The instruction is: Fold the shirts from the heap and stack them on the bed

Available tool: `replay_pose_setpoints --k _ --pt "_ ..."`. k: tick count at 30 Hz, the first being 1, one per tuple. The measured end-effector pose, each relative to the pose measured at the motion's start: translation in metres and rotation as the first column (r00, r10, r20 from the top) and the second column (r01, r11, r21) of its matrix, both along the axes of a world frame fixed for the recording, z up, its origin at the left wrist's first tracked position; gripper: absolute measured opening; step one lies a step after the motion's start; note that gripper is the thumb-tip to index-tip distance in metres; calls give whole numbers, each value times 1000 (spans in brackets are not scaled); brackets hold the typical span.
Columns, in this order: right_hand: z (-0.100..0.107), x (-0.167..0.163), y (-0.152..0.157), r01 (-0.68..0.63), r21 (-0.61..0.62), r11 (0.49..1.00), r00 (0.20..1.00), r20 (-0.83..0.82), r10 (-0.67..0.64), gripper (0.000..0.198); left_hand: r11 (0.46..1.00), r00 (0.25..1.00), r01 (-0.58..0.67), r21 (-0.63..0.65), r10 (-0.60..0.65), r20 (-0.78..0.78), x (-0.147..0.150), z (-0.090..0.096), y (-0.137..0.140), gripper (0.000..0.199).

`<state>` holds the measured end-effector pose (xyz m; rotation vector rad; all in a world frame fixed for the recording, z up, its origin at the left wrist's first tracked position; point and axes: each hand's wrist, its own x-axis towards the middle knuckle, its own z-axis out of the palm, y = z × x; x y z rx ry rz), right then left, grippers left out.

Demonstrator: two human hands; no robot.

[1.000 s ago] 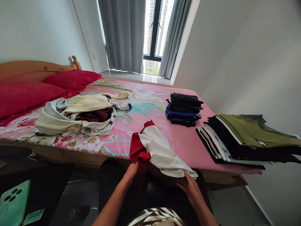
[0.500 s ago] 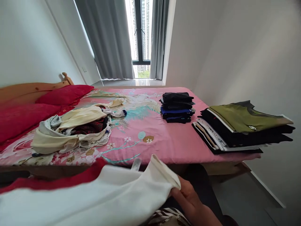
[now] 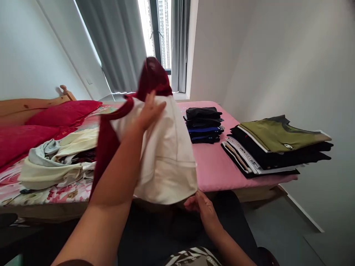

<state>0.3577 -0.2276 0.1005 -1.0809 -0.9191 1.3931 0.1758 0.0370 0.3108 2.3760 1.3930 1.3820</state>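
Grey curtain (image 3: 119,44) is hanging behind the pink bed (image 3: 212,162); from afar, I am holding the red-and-white shirt (image 3: 166,147) before its near edge — left hand (image 3: 151,111) is lying spread over it, right hand (image 3: 202,206) is pinching its bottom corner.

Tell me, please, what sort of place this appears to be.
Probably a bedroom: a wide, pink floral-covered bed, plump crimson pillows and a curved, orange-brown wooden headboard show it.

And it's matt, creased cloth on this shirt (image 3: 173,144), smooth fabric bedsheet (image 3: 209,166), matt cloth curtain (image 3: 116,44), smooth wooden headboard (image 3: 36,105)!
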Motion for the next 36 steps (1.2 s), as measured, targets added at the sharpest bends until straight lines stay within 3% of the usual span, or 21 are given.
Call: replay_pose_setpoints --k 3,6,10,12,14,17,20,24,27,29,31,36 --pt "-20 12 8 70 -63 996 997 -35 -73 60 989 995 99 -110 -99 5 11 -40 -11 62" --pt "-43 27 2 83 -130 988 997 11 -83 56 958 996 90 -271 -86 28 2 -116 -32 55" --pt "-66 39 -6 92 -209 974 994 80 -76 53 856 991 -135 -500 129 -46 -40 -217 -67 53" --pt "-71 40 -5 88 -207 974 992 107 -67 52 811 969 -235 -536 237 -66 -60 -251 -84 54" --pt "-72 39 4 73 -153 985 986 162 -48 48 787 943 -309 -534 324 -68 -74 -273 -100 55" --pt "-64 33 31 41 4 999 942 333 -40 40 760 896 -407 -506 439 -61 -75 -285 -125 47" --pt "-50 24 75 7 193 981 851 513 -107 32 727 890 -424 -540 444 -102 -59 -284 -149 33" --pt "-38 8 143 -122 381 916 643 734 -220 25 675 878 -475 -564 411 -247 -35 -277 -166 33" --pt "-42 -4 189 -244 258 935 345 924 -165 37 610 840 -534 -586 463 -284 -30 -275 -164 37" --pt "-49 -9 212 -250 131 959 185 979 -85 46 566 822 -551 -614 495 -281 -32 -275 -160 44" --pt "-56 -13 230 -225 61 972 120 992 -35 48 528 815 -549 -648 509 -277 -34 -274 -156 52" --pt "-60 -15 254 -185 1 983 94 995 16 33 434 787 -567 -700 536 -305 -29 -269 -149 58"
